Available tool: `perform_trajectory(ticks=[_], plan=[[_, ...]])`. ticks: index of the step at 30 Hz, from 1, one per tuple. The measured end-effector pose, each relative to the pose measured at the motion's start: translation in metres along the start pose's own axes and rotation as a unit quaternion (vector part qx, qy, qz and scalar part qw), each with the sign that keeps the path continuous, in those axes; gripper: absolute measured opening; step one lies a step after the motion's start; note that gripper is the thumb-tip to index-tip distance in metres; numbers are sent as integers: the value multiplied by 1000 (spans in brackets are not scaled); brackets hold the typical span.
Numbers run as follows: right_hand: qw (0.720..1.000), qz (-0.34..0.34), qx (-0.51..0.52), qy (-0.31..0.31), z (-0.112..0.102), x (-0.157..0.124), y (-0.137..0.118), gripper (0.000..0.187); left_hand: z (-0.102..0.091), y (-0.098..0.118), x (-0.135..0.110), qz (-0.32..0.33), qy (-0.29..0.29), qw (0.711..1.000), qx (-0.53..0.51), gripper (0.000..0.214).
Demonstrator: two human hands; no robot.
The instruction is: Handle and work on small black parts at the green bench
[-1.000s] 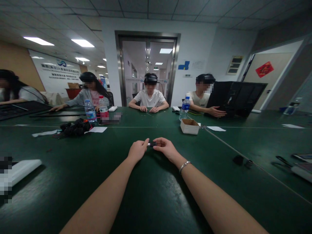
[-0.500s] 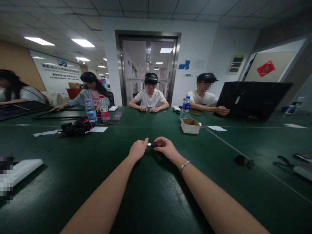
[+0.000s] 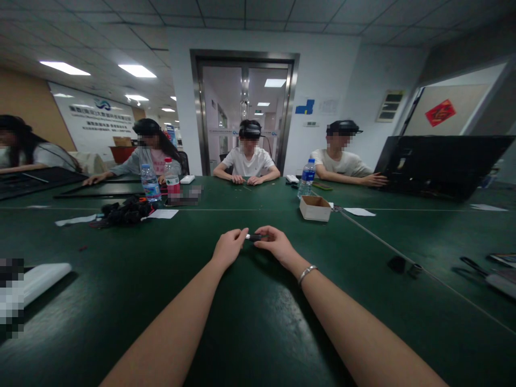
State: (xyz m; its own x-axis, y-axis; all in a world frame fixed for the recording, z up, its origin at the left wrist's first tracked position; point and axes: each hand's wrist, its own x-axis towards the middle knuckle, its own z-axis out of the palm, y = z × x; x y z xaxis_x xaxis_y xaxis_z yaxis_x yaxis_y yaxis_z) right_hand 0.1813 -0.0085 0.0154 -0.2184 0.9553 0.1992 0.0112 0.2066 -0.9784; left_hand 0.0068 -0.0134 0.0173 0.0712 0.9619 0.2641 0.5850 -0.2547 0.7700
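Note:
Between my hands, over the green table, lies a small black-and-silver cylinder (image 3: 253, 237); its exact kind is too small to tell. My left hand (image 3: 230, 248) is closed on its silver end, with the thumb along the top. The fingers of my right hand (image 3: 276, 246) pinch the dark end, which they partly hide. A metal bangle (image 3: 307, 273) circles my right wrist. Both hands are close together, low over the table.
A small open box (image 3: 315, 209) stands beyond my right hand. Black cables (image 3: 127, 210) lie at the left, near two bottles. Small dark parts (image 3: 397, 264) lie to the right. Several people sit across the green table (image 3: 250, 344), one holding a large black panel (image 3: 439, 166).
My left hand has shifted slightly right, covering more of the silver end. My right hand is almost unmoved. The co-worker's black panel at the right has moved further right.

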Motion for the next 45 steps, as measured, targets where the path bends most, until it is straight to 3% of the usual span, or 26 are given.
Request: perform_trajectory(ticks=[14,19,22,25,27,31,36,45], plan=[[996,27,79,12,-3,5,7,37,1,-8,6,98,-15,982,-162,17],[995,35,89,18,-4,7,10,34,1,-9,6,92,-29,982,-165,18],[994,42,100,25,-3,8,10,34,2,-10,7,85,-38,980,-175,30],[993,41,108,28,-3,7,9,37,4,-10,8,49,-30,979,-194,43],[994,37,101,23,-3,7,9,39,4,-10,8,28,-19,979,-199,38],[996,25,80,16,-3,4,6,41,1,-7,8,21,-24,987,-156,34],[998,18,65,13,-3,2,5,41,-3,-1,3,-19,-27,999,-41,52],[998,-4,58,-9,-5,3,5,38,1,-3,2,-32,-10,999,-3,61]])
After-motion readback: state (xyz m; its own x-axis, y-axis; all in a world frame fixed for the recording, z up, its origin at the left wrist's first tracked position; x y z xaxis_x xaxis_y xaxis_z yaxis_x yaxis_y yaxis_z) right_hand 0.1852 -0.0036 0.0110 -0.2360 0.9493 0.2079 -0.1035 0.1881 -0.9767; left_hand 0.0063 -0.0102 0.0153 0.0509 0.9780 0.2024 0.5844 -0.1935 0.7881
